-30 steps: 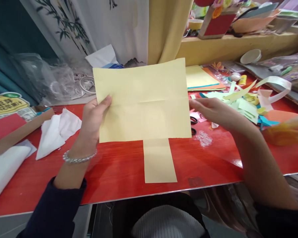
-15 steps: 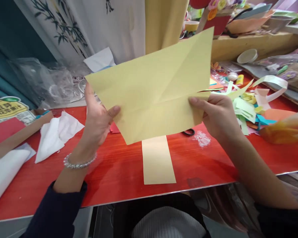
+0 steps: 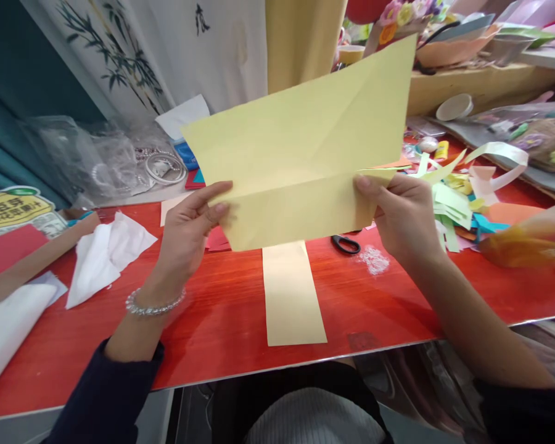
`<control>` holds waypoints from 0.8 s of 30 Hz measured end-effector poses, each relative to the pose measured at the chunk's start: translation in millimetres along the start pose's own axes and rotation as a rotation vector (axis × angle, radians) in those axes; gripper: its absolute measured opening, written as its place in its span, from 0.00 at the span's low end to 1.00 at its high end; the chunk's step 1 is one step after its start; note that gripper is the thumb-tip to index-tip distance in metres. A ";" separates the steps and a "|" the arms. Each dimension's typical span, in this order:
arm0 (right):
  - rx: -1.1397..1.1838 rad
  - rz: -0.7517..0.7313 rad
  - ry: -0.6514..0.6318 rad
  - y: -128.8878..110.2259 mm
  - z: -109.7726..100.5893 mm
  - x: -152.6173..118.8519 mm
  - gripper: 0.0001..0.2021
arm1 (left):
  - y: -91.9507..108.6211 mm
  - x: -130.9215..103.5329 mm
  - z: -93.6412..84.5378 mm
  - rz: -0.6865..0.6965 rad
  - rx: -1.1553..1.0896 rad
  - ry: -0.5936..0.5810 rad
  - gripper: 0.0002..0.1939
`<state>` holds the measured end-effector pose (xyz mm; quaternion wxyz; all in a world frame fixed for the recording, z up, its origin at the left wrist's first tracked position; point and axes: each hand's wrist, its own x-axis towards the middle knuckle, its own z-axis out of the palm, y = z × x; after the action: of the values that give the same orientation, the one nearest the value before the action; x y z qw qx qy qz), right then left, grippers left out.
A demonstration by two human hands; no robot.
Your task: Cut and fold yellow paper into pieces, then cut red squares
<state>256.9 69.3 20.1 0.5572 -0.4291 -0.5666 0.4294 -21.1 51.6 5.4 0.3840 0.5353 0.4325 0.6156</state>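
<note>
A large sheet of yellow paper (image 3: pixel 300 142) is held up above the table between my two hands. Creases cross it, one running along its lower part and one slanting at the right; a slit shows at its right edge. My left hand (image 3: pixel 189 228) pinches the lower left edge between thumb and fingers. At the right edge, just below the slit, my right hand (image 3: pixel 404 213) grips the sheet with thumb on the near face. Under the sheet, a pale cream paper strip (image 3: pixel 293 296) lies on the red table (image 3: pixel 222 320). Black scissors (image 3: pixel 346 245) lie partly hidden behind the sheet.
Paper scraps (image 3: pixel 453 203) are heaped at the right beside an orange-yellow bag (image 3: pixel 527 243). White crumpled tissue (image 3: pixel 106 253) and a cardboard strip (image 3: pixel 41 256) lie at the left. Clear plastic bags (image 3: pixel 92 154) sit at the back left. Small white bits (image 3: pixel 374 260) lie near the scissors.
My left fingers have closed from a spread pose into a pinch on the lower left edge. The sheet has shifted slightly up and right, and its lower crease shows more sharply.
</note>
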 end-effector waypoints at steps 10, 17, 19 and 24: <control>-0.209 -0.390 0.072 2.1 1.1 -3.2 0.04 | 8.8 -4.5 7.5 0.113 0.107 0.094 0.05; -0.268 -0.494 -0.082 -4.2 -0.6 -1.5 0.27 | 7.3 -3.8 6.9 0.204 0.123 0.139 0.02; -0.347 -0.441 -0.207 -9.2 -0.5 -4.0 0.27 | 7.2 -4.7 7.8 0.218 0.141 0.151 0.03; -0.653 -0.452 -0.250 -13.6 1.9 -8.6 0.08 | 7.0 -6.4 12.4 0.275 0.125 0.203 0.03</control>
<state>255.0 57.4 30.9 0.3991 -0.3927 -0.8162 0.1428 -8.0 44.8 10.6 0.2164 0.5473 0.4292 0.6852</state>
